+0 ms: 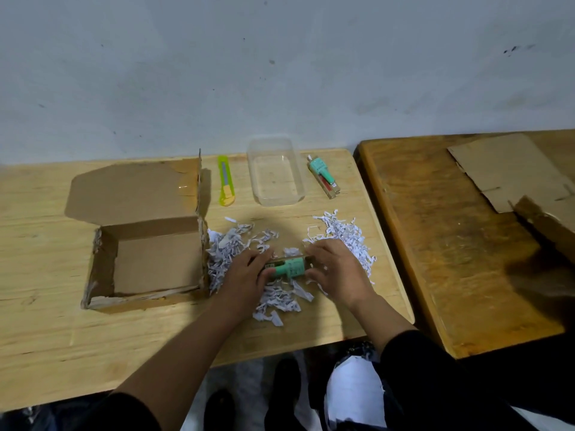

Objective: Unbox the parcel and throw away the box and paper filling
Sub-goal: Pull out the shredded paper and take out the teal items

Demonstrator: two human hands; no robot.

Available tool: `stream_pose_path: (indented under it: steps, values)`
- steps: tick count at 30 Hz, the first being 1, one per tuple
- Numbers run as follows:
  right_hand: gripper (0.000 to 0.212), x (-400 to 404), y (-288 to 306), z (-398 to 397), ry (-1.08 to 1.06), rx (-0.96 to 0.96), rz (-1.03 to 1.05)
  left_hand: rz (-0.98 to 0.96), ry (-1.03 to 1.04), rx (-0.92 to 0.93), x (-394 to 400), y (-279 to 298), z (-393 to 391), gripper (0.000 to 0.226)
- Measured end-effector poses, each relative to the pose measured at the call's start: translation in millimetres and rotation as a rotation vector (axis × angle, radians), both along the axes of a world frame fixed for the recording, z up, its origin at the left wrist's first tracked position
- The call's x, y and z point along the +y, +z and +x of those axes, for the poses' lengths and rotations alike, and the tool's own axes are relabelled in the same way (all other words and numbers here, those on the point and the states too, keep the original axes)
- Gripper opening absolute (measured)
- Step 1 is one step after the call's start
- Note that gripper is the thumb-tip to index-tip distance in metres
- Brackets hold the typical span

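An open cardboard box (146, 262) sits on the light wooden table (46, 306), empty, lid flap laid back. Shredded white paper filling (342, 234) lies scattered to its right. In the middle of the shreds, my left hand (245, 272) and my right hand (333, 269) both hold a small green-labelled packaged item (289, 266), one at each end. A second, similar green packaged item (323, 176) lies at the back of the table.
A yellow-green utility knife (226, 185) and a clear plastic container (275, 172) lie at the back near the wall. A darker wooden table (451, 244) to the right carries flattened cardboard (510, 169). A bag with white paper (351, 393) sits on the floor below.
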State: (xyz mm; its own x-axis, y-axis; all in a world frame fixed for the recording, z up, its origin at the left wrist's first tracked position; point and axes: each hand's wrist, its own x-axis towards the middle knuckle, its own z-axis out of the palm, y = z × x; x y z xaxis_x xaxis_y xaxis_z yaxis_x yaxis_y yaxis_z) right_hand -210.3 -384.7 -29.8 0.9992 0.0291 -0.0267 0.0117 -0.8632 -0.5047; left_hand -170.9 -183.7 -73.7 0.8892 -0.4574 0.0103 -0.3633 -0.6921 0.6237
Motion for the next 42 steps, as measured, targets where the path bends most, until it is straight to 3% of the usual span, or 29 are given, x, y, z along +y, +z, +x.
stream_pose_path:
  steps: [7,12,21,32,42]
  values:
    - [0.042,1.8,-3.1,18.5,0.053,0.146,-0.026,-0.06,0.088,0.029,-1.8,0.3,-1.4,0.028]
    - [0.042,-5.4,-7.5,26.4,0.117,0.154,-0.048,-0.034,0.098,0.039,-2.6,-2.9,-2.8,0.046]
    - [0.029,-12.5,5.2,22.0,0.138,-0.022,-0.072,-0.048,0.152,0.122,-5.0,1.3,-2.8,0.071]
    - [0.032,-21.1,25.2,-10.8,-0.352,0.08,0.195,0.007,0.125,0.188,-7.1,7.7,-4.2,0.068]
    - [0.035,-29.1,18.8,-8.7,-0.728,-0.061,0.435,0.066,0.095,0.062,-13.0,0.9,-12.9,0.052]
